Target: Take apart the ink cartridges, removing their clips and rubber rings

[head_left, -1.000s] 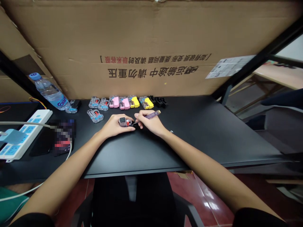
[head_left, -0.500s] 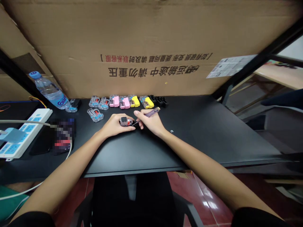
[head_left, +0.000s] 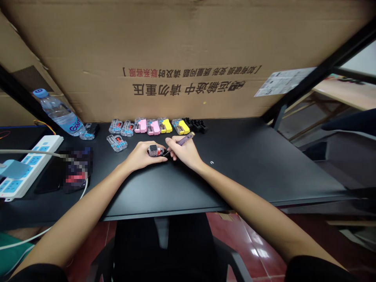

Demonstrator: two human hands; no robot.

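Note:
My left hand (head_left: 141, 156) is closed around a small clear plastic-cased device (head_left: 152, 152), which has a black square face and a red part inside. My right hand (head_left: 189, 152) grips a slim screwdriver (head_left: 184, 140) with a translucent purple handle and yellowish end. Its thin shaft slants down to the left, and the tip meets the device's right end, where a dark part shows between my fingers. Whether the tip sits in a screw is too small to see. Both hands are close together over the black table (head_left: 176, 188).
Behind my hands stand several clear cases (head_left: 116, 143), pink-sided cases (head_left: 153, 127), yellow-sided cases (head_left: 180, 126) and black parts (head_left: 198, 125). A water bottle (head_left: 60, 113), power strip (head_left: 35, 160) and cable are on the left. A cardboard sheet (head_left: 188, 39) walls the back; a small white bit (head_left: 212, 162) lies right.
The screwdriver's handle end has shifted slightly left. My view has moved a little; both hands keep their hold in nearly the same place.

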